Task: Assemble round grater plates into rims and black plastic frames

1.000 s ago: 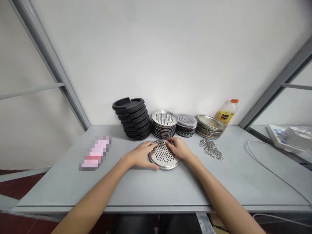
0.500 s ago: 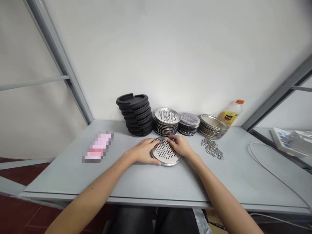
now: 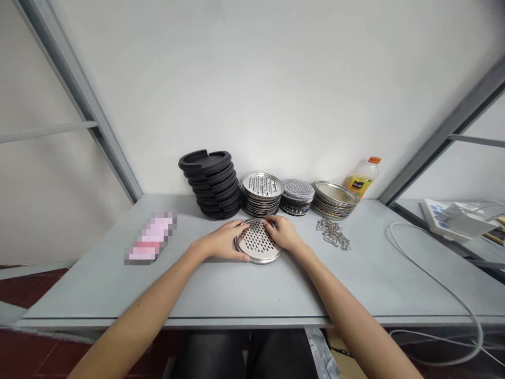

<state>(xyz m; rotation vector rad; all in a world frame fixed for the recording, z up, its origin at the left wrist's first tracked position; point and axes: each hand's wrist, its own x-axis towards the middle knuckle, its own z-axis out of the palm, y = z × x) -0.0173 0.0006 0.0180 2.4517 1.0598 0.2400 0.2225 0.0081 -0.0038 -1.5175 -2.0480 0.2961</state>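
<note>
A round metal grater plate (image 3: 259, 243) with rows of slots lies flat on the grey table. It looks like more than one disc layered at the rim. My left hand (image 3: 221, 242) curves around its left edge, thumb along the near rim and fingers at the far left. On the far right edge rests my right hand (image 3: 284, 232), fingers bent over the rim and onto the slotted face. Just behind stands a stack of similar grater plates (image 3: 262, 187). Beside that is a lower stack of finer-holed grater discs (image 3: 298, 190).
Stacked black rings (image 3: 213, 181) stand at the back left. Plain metal discs (image 3: 335, 197) are piled at the right, before a bottle with an orange cap (image 3: 361, 179). Metal hooks (image 3: 333, 233) lie loose nearby. A blurred pink item (image 3: 152, 237) is left; a white cable (image 3: 430, 279) crosses the right.
The view has turned slightly to the right, so everything sits a little further left. Both hands stay on the grater plate in nearly the same hold.
</note>
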